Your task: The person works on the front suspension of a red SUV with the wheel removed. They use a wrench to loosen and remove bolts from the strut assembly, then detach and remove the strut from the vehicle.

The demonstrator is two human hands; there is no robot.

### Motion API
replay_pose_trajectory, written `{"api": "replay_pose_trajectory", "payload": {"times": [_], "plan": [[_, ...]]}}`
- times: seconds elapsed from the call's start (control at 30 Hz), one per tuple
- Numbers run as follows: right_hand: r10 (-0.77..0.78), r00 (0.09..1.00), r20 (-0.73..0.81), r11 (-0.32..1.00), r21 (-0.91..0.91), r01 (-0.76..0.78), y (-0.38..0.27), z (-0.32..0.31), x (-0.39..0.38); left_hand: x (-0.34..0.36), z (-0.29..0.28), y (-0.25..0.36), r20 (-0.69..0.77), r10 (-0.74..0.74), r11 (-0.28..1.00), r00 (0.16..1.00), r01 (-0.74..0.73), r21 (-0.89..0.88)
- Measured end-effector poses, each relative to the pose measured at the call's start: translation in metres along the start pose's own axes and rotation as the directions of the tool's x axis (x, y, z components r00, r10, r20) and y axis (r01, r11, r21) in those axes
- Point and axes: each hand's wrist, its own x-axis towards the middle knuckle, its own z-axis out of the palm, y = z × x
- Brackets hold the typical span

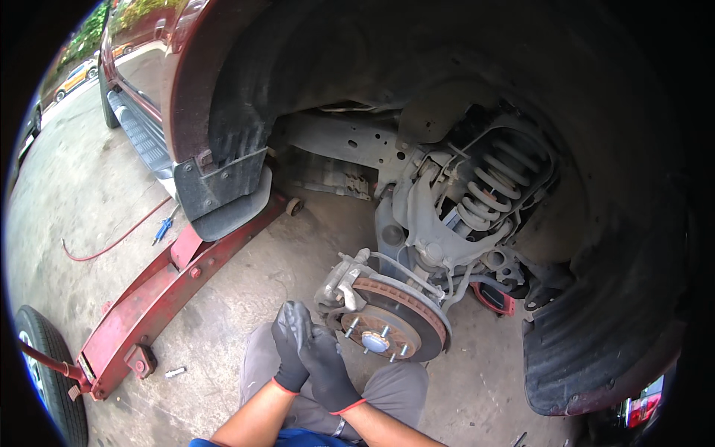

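Observation:
In the middle of the lower view my two hands meet, both in dark grey gloves with red cuffs. My left hand points upward with its fingers pressed together. Against it lies my right hand, its fingers closed in at the left one. Anything between them is hidden. Just beyond, to the right, is a bare brake disc with wheel studs around its hub. A grey brake caliper sits at the disc's left edge, close to my fingertips but apparently apart from them.
A red floor jack reaches under the vehicle on the left. Near it lie a socket-like metal piece, a tyre, a red hose and a blue air tool. Mud flaps and a coil spring hang above.

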Motion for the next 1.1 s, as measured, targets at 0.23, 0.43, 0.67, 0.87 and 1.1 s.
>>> {"api": "replay_pose_trajectory", "payload": {"times": [0.23,0.43,0.67,0.87,1.1], "plan": [[0.028,0.988,0.153,0.998,-0.065,-0.018,-0.018,0.034,0.033,0.026,-0.014,-0.042,0.056,-0.513,0.811,0.857,0.504,-0.296],[0.443,0.847,0.295,0.821,0.245,-0.515,-0.056,0.047,0.04,0.041,-0.047,-0.015,-0.061,-0.382,0.924,0.922,0.383,0.004],[0.016,0.845,0.535,0.934,-0.31,0.179,-0.045,0.034,0.009,0.069,-0.108,0.007,-0.285,-0.495,0.829,0.821,0.545,0.128],[0.169,0.725,0.668,0.899,-0.406,0.164,-0.069,0.028,0.011,0.009,-0.117,0.061,0.354,-0.788,0.303,0.503,0.818,-0.489],[0.561,0.507,0.654,0.764,-0.174,-0.621,-0.201,0.052,-0.034,-0.016,-0.192,0.115,-0.449,-0.79,0.538,0.418,0.824,-0.179]]}}
